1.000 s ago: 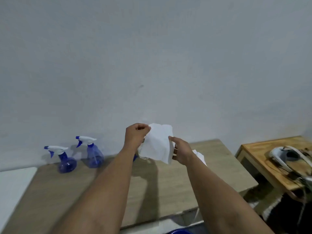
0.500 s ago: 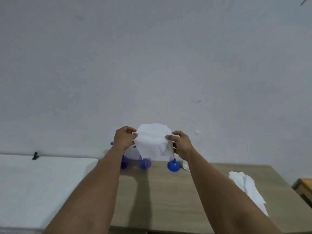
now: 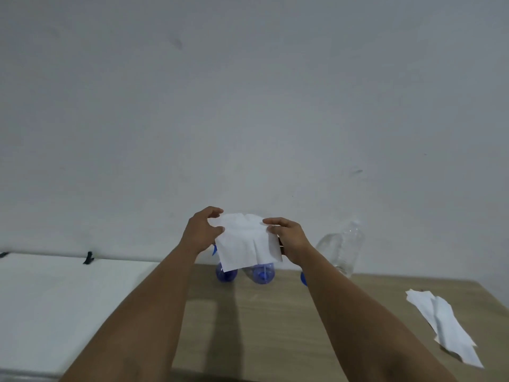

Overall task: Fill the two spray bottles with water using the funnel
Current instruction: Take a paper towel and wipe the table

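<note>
Both hands hold a white tissue (image 3: pixel 246 244) spread in the air above the far edge of the wooden table (image 3: pixel 261 326). My left hand (image 3: pixel 202 232) pinches its left edge and my right hand (image 3: pixel 287 239) pinches its right edge. Under the tissue only the blue bases of the two spray bottles show, one (image 3: pixel 225 274) left of the other (image 3: pixel 260 274); their tops are hidden. A small blue piece (image 3: pixel 303 279), probably the funnel, peeks out beside my right forearm. A clear plastic water bottle (image 3: pixel 344 245) stands by the wall to the right.
Another white tissue (image 3: pixel 446 326) lies flat on the table's right side. A white surface (image 3: pixel 55 299) adjoins the table on the left, with a small black clip (image 3: pixel 88 257) at its back edge. A plain wall stands close behind.
The view swung left and then settled, so the spray bottles now sit behind the tissue. My hands spread the tissue wider and lowered it slightly.
</note>
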A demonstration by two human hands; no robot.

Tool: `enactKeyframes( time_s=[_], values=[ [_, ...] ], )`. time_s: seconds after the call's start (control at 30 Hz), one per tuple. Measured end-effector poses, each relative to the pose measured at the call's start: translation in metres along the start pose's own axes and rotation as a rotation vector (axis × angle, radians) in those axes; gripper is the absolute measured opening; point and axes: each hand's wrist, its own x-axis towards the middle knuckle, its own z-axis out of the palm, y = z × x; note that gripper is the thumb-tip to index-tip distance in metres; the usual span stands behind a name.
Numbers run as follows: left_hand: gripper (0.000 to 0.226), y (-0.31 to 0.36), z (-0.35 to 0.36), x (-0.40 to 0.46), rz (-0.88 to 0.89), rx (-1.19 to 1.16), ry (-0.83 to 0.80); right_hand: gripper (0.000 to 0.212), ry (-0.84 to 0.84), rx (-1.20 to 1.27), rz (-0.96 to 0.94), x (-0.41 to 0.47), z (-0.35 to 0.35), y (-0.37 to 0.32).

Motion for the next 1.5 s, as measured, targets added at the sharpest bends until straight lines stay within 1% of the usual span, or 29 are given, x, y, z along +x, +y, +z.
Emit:
enactKeyframes(
  time_s=[0.1,0.17,0.23,0.3,0.37,0.43,0.5,0.57,0.6,0.7,0.83,0.9,0.97,1.07,1.17,1.3,1.4,1.43,1.5],
  values=[
    [0.032,-0.007,-0.007,0.003,0.071,0.096,0.033,0.021,-0.039,-0.076,0.012,0.002,0.003,0.006],
    [0.024,-0.010,-0.009,0.004,0.102,0.154,0.048,0.026,-0.059,-0.130,0.016,0.003,0.005,0.007],
    [0.026,-0.011,-0.011,0.004,0.101,0.166,0.024,0.028,-0.058,-0.168,0.018,0.003,0.007,0.007],
    [0.029,-0.011,-0.013,0.002,0.083,0.161,-0.029,0.023,-0.043,-0.207,0.008,0.002,0.008,0.007],
    [0.035,-0.013,-0.013,-0.001,0.096,0.211,-0.086,0.017,-0.031,-0.244,-0.005,0.001,0.008,0.008],
    [0.041,-0.017,-0.012,-0.003,0.128,0.320,-0.156,0.015,-0.026,-0.260,-0.012,0.003,0.007,0.011],
    [0.044,-0.022,-0.009,-0.006,0.165,0.491,-0.220,0.015,-0.023,-0.258,-0.012,0.003,0.006,0.014],
    [0.038,-0.027,-0.005,-0.007,0.197,0.617,-0.214,0.017,-0.021,-0.243,-0.006,0.003,0.005,0.017],
    [0.033,-0.029,-0.002,-0.008,0.194,0.615,-0.183,0.019,-0.022,-0.233,-0.002,0.002,0.005,0.019],
    [0.030,-0.031,0.006,-0.011,0.122,0.431,-0.082,0.025,-0.026,-0.225,0.006,-0.001,0.001,0.022],
    [0.034,-0.030,0.009,-0.014,0.053,0.240,-0.016,0.026,-0.026,-0.206,0.013,-0.002,-0.005,0.025],
    [0.031,-0.028,0.008,-0.014,0.013,0.170,0.009,0.024,-0.035,-0.178,0.023,-0.004,-0.008,0.026],
    [0.023,-0.026,0.007,-0.014,-0.020,0.133,0.003,0.020,-0.045,-0.187,0.036,-0.007,-0.010,0.030],
    [0.020,-0.026,0.005,-0.016,-0.057,0.053,-0.028,0.019,-0.036,-0.226,0.044,-0.009,-0.010,0.034],
    [0.020,-0.035,0.001,-0.016,-0.123,-0.054,-0.057,0.013,-0.026,-0.265,0.052,-0.010,-0.008,0.039],
    [0.016,-0.052,0.004,-0.017,-0.326,-0.251,-0.065,0.011,-0.064,-0.182,0.158,-0.011,0.003,0.052],
    [0.017,-0.070,0.008,-0.019,-0.374,-0.213,-0.030,0.022,0.007,-0.181,0.202,-0.006,0.018,0.067],
    [0.017,-0.079,0.009,-0.019,-0.379,-0.188,-0.019,0.024,0.026,-0.184,0.215,-0.002,0.023,0.076],
    [0.016,-0.101,0.013,-0.019,-0.401,-0.150,-0.013,0.019,0.052,-0.182,0.244,0.007,0.032,0.096]
  ],
)
